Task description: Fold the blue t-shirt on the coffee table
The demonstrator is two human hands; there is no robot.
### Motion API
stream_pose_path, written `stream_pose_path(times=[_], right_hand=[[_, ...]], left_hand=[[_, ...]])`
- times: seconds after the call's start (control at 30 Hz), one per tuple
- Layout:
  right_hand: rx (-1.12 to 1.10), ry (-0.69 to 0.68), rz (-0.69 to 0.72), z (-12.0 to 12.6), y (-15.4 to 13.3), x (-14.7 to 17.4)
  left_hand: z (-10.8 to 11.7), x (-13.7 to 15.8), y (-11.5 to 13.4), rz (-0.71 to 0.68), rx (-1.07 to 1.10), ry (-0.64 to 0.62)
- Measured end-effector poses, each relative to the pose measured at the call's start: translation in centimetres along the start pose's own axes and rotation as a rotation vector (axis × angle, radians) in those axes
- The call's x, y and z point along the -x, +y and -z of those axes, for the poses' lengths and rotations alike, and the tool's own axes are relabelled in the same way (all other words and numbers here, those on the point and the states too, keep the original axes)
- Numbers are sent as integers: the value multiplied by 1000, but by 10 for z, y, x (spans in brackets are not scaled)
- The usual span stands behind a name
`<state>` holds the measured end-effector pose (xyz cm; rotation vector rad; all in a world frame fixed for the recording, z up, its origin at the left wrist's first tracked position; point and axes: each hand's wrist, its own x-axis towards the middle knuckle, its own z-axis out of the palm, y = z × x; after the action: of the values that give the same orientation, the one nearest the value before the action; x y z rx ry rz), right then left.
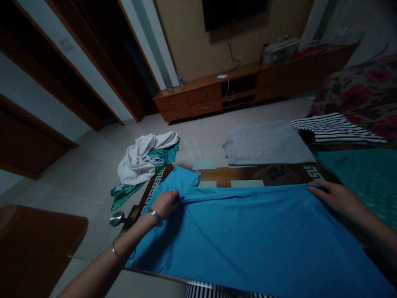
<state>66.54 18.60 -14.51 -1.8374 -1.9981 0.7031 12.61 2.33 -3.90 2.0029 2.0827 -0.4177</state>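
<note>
A blue T-shirt (pixel 235 236) is spread across the glass-topped table, one sleeve (pixel 181 177) sticking out at its far left. My left hand (pixel 166 205), with bracelets at the wrist, is closed on the shirt's far edge near that sleeve. At the far right corner, my right hand (pixel 336 198) pinches the same edge between thumb and fingers. Between the two hands the edge runs nearly straight, with a slight fold near the left one. The shirt's near part hangs past the table's front edge at the lower right.
Behind the shirt lies a folded grey garment (pixel 266 142), beside a striped garment (pixel 335 127) and a green cloth (pixel 362 178). A heap of white and green clothes (pixel 139 159) is at the far left corner. A wooden TV cabinet (pixel 204 99) lines the wall; a brown seat (pixel 34 244) stands left.
</note>
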Motion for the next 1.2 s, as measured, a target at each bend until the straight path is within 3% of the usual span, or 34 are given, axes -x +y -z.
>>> stream_pose_path(times=[0.23,0.47,0.53,0.6,0.67,0.73,0.8,0.97,1.13,1.2], right_hand=[[-7,-11,-12,2,2,-1],[18,23,28,7,-4,1],[9,41,59,8,-6,3],[-8,62,84,10,-8,4],[-31,79,103,11,-10,5],[-66,83,119,13,-13,6],[-105,86,128,16,-16,7],[-168,89,193,22,-23,5],[-66,110,85,19,-19,-6],[-6,90,100,15,-17,-10]], left_hand=[[45,-59,-16,11,91,103],[35,-108,-7,60,38,80],[32,-109,-1,81,19,107],[32,-103,7,11,4,181],[31,-94,15,-197,35,222],[30,-86,21,-420,104,175],[28,-83,23,-507,155,91],[19,-94,15,-468,120,23],[13,-105,4,-402,41,-5],[9,-108,-1,-398,50,49]])
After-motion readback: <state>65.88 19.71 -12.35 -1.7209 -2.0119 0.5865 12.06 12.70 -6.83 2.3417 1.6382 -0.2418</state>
